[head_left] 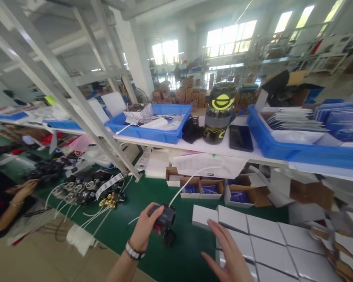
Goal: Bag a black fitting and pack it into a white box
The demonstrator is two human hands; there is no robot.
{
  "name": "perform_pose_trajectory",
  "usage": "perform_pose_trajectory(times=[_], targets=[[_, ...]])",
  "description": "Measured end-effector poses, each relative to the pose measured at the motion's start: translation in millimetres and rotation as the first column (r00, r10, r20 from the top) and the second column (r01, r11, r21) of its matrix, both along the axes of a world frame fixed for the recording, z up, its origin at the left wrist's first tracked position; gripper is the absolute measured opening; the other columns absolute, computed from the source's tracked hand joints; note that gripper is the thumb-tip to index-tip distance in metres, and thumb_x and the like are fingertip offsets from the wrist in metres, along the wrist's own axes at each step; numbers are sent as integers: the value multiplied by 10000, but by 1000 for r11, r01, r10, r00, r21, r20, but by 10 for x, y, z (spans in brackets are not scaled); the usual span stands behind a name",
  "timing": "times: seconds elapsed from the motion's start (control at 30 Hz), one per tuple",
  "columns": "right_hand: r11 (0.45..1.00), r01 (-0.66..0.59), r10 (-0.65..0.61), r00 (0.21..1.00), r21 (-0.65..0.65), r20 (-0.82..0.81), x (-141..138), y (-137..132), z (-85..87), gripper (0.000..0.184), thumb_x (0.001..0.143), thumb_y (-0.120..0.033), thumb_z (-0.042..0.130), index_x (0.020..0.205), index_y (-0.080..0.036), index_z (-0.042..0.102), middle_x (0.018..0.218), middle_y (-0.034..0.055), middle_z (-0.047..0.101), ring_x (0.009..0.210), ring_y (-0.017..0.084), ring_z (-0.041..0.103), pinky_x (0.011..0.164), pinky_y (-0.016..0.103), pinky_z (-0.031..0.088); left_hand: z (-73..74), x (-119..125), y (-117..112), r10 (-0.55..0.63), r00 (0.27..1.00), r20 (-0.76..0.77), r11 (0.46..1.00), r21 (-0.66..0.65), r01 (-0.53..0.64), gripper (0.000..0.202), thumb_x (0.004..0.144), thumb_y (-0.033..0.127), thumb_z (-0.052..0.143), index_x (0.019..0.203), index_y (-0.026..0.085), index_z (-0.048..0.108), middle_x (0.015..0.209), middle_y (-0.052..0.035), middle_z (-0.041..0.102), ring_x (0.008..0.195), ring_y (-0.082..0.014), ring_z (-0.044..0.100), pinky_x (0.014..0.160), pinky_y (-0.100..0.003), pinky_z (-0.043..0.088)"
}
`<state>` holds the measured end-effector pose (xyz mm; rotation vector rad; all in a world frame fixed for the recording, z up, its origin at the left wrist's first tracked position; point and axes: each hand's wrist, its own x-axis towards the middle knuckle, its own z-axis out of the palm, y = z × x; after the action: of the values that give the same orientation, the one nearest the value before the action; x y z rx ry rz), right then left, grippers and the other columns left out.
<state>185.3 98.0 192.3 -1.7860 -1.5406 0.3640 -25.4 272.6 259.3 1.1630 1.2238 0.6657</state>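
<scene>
My left hand (145,229) is closed around a dark grey cylindrical part (164,217) with a white cable (191,178) running up from it and a small black block (169,237) below it. It hovers over the green work surface (153,192). My right hand (226,248) is open, fingers stretched out, above the near edge of a row of closed white boxes (253,231). It holds nothing.
Open cardboard boxes (200,186) stand behind the white ones. A shelf above carries blue bins (153,125), a dark jar with a yellow logo (220,113) and a black phone (240,138). Metal fittings and cables (85,192) lie at left. Another person's hand (25,188) is at far left.
</scene>
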Motion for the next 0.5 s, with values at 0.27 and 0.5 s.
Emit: perform_pose_trajectory(times=[0.27, 0.5], targets=[[893, -426, 401, 899, 143, 173, 250, 124, 1203, 746, 699, -409, 843, 1343, -221, 516, 1353, 140, 584, 1263, 363, 504, 1134, 629, 254, 680, 587, -1073, 125, 944, 306, 876, -481, 39, 430, 798, 555, 699, 740, 135, 624, 478, 14, 582, 333, -47, 451, 322, -117, 262], [956, -288, 289, 884, 60, -369, 412, -405, 1158, 251, 731, -359, 783, 867, -184, 663, 887, 61, 680, 840, 241, 596, 756, 355, 461, 743, 694, -1494, -79, 878, 472, 710, -592, 382, 691, 967, 596, 379, 622, 57, 639, 484, -71, 605, 227, -23, 312, 282, -154, 139]])
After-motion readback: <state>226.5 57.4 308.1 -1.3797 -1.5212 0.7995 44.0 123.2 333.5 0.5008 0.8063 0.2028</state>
